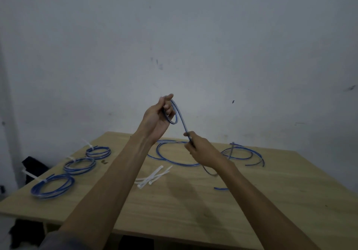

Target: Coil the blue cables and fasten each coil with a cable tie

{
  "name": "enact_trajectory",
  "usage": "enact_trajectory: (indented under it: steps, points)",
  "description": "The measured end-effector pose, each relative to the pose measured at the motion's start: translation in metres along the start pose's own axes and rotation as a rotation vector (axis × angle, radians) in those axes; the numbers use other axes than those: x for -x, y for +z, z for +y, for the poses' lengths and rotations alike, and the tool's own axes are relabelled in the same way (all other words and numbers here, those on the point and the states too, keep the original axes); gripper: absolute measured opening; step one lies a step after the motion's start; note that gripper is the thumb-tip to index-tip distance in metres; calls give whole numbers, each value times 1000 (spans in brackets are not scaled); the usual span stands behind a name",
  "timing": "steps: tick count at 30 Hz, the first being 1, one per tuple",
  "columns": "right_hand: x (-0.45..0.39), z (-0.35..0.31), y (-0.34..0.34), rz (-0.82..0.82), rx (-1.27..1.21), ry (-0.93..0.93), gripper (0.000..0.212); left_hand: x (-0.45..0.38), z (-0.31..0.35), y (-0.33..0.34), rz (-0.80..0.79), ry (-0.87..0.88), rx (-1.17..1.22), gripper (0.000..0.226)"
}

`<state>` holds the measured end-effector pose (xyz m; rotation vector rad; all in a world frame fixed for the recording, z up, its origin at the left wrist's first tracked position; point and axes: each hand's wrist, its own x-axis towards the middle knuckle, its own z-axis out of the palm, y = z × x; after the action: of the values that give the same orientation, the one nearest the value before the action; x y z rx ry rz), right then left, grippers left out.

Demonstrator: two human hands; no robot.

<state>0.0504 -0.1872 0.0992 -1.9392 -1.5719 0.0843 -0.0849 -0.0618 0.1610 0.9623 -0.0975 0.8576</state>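
My left hand (157,117) is raised above the table and grips a small loop of a blue cable (181,119). From that loop the cable runs down to my right hand (201,151), which pinches it lower down. Beyond my right hand the same cable trails onto the wooden table (174,207) in wide loose curves. Another loose blue cable (244,152) lies at the back right. Three tied coils (53,186) (79,165) (98,151) sit in a row on the left, each with a white tie. Spare white cable ties (152,177) lie in the middle.
A short blue cable end (220,188) shows beside my right forearm. A dark object (33,165) sits off the table's left edge. A pale wall rises close behind the table.
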Motion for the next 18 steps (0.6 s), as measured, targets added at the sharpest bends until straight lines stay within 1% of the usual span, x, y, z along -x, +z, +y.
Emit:
enact_trajectory:
  steps: [3, 5, 8, 9, 11, 13, 14, 16, 18]
  points:
    - [-1, -9, 3, -58, 130, -27, 53, -3, -5, -3, 46, 26, 10, 27]
    - [0, -13, 4, -115, 162, -9, 53, -6, -10, -7, 88, 80, -80, 25]
    - [5, -14, 9, -221, 130, 26, 38, -11, -13, -13, 168, 140, -250, 25]
    - [7, -13, 10, -220, 137, 15, 33, -11, -13, -16, 187, 156, -332, 24]
    - [9, -13, 9, -169, 174, -30, 27, -9, -14, -23, 202, 186, -575, 23]
    - [8, -15, 5, -92, 214, -73, 25, -5, -20, -33, 157, 191, -842, 21]
    - [6, -16, 1, -52, 242, -94, 25, -2, -24, -38, 114, 163, -955, 20]
    - [3, -22, -8, 2, 292, -139, 25, 2, -30, -46, 10, 65, -1135, 20]
    - [3, -27, -18, 16, 293, -177, 26, 8, -34, -50, -99, -57, -1278, 21]
